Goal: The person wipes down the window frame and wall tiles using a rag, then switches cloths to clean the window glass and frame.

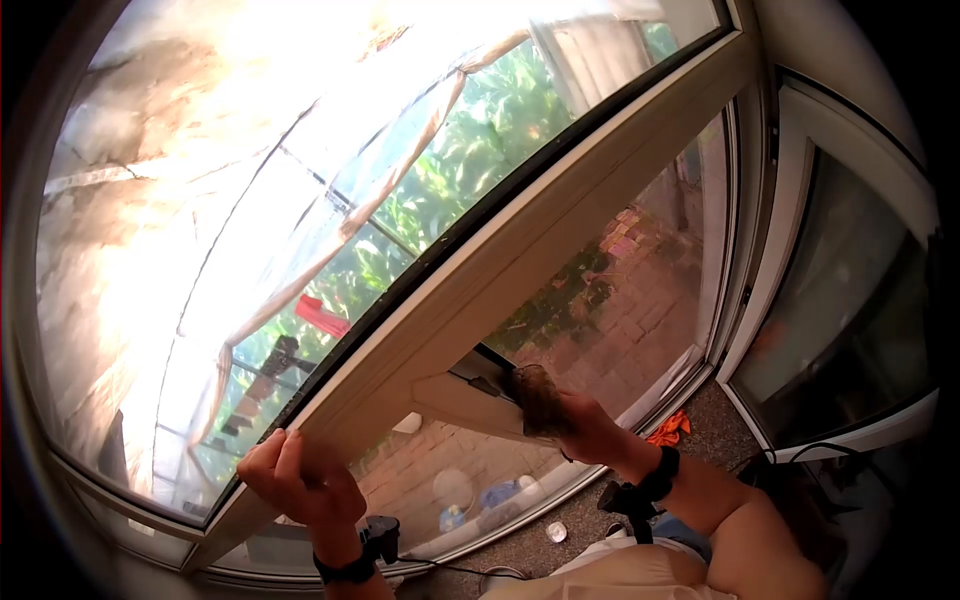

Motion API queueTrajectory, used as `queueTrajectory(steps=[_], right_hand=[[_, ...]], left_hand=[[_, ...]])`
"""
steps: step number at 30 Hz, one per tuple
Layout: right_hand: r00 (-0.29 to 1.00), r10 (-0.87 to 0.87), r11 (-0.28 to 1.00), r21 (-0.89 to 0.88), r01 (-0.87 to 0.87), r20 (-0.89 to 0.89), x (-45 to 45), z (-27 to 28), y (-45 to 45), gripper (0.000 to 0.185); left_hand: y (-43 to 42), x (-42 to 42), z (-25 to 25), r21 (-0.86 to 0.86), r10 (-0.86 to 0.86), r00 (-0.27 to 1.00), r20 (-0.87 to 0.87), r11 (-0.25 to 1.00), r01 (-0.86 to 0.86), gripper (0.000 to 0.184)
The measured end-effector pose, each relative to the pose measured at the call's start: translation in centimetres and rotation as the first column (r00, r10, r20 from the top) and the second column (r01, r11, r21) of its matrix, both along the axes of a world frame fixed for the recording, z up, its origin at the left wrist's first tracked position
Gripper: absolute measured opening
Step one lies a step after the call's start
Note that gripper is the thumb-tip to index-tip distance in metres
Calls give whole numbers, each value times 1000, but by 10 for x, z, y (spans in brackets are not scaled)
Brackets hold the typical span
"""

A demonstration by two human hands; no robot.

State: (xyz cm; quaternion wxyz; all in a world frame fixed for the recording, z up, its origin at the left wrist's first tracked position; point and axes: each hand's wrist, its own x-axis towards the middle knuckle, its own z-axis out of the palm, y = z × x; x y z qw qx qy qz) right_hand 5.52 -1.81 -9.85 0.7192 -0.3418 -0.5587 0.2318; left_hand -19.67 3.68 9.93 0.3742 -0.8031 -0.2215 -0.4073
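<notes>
At the lower left of the view, the left hand [305, 480] is gripping the edge of the pale window frame [560, 225] with bent fingers. Just below the center, the right hand's [585, 430] fingers are grasping a shaggy brown wad [538, 398] at the frame's lower bar, while an orange cloth [670, 428] is lying at lower right.

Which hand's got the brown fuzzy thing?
The right hand: it grips the brown fuzzy thing. The left hand instead has its fingers on the window frame's crossbar.
</notes>
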Motion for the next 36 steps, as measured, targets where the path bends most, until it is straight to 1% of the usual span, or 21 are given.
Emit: queueTrajectory(steps=[3,7,11,12,14,15,17,19,20,21,22,23,24,25,26,28,30,33,34,35,36], right_hand=[[989,105,994,20,-107,101,11,64,8,32],[973,10,989,139,-43,230,7,25,18,34],[992,103,981,-171,-89,76,10,-59,-3,29],[991,104,981,-175,-88,83,15,-80,-10,29],[961,198,873,-481,-84,191,26,-116,-21,50],[959,205,864,-496,-82,198,27,-129,-19,50],[977,210,685,-709,-167,-28,26,-151,-18,56],[958,194,767,-576,-282,-210,34,-110,-32,53],[959,209,744,-604,-284,-194,37,-90,-44,53],[822,178,752,-463,-468,-541,42,-68,-54,54],[566,142,768,-270,-581,-812,43,-48,-65,55],[587,143,747,-302,-592,-797,43,-26,-75,55],[555,192,765,-230,-602,-810,43,-5,-83,55],[519,243,778,-155,-609,-819,43,7,-86,54],[535,247,761,-181,-623,-808,42,10,-86,54],[540,271,731,-195,-654,-797,34,17,-84,52],[553,334,696,-196,-691,-763,5,30,-75,51],[671,375,699,-281,-658,-640,-51,34,-63,54],[659,401,652,-306,-694,-637,-70,37,-57,54],[800,493,646,-473,-600,-341,-83,40,-50,53],[818,576,667,-577,-471,-2,-109,41,-42,51]], left_hand=[[0,0,0,-15,-11,1000,-5,1000,11,32],[3,0,-2,2,-7,1000,5,1000,7,34],[1,3,3,18,-41,999,-13,999,42,30],[0,4,4,15,-41,999,-5,999,41,30],[0,6,4,29,-78,997,-3,996,78,27],[3,6,3,49,-93,995,20,995,92,25],[2,1,4,34,-84,996,15,996,84,24],[-2,-5,6,-18,-103,995,6,994,103,27],[-6,-9,7,-56,-132,991,8,990,132,30],[-8,-15,3,-68,-158,986,53,985,162,36],[-18,-22,-1,-15,-122,990,69,992,123,38],[-26,-32,-8,-13,-126,986,105,992,128,39],[-35,-41,-16,-7,-131,981,140,991,133,39],[-42,-49,-27,-120,-179,963,201,971,206,38],[-47,-56,-39,-220,-223,938,266,933,285,37],[-49,-60,-73,-442,-270,865,422,772,456,27],[-59,-63,-102,-689,-199,819,538,456,563,28],[-77,-79,-151,-758,-123,749,651,-52,650,47],[-82,-87,-168,-737,-68,743,665,-217,640,59],[-90,-87,-191,-667,7,703,711,-310,677,67],[-95,-98,-212,-581,84,655,751,-388,716,76]])
